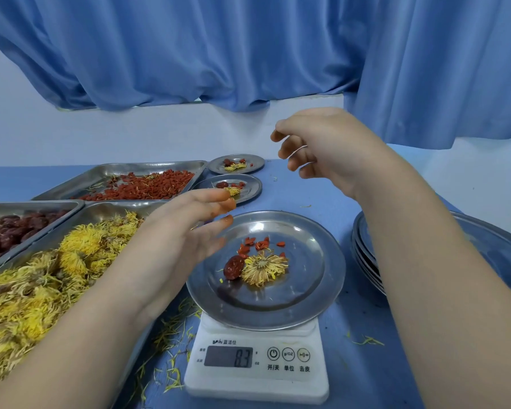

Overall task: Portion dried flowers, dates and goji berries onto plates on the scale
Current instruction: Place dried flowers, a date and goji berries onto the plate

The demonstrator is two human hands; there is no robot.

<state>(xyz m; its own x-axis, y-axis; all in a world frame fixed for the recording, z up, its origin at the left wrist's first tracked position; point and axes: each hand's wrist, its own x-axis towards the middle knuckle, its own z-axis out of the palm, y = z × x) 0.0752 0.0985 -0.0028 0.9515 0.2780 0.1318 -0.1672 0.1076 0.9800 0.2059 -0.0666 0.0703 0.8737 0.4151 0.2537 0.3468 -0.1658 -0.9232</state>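
A steel plate sits on the white scale, whose display reads 8.3. On the plate lie one dried yellow flower, one date and several goji berries. My left hand hovers over the plate's left rim with its fingers straight and nothing in them. Above and behind the plate, my right hand hangs in the air with loosely curled fingers that hold nothing.
Three steel trays stand at the left: dried flowers, dates, goji berries. Two filled plates lie behind the scale. A stack of plates stands at the right. Loose petals litter the blue table.
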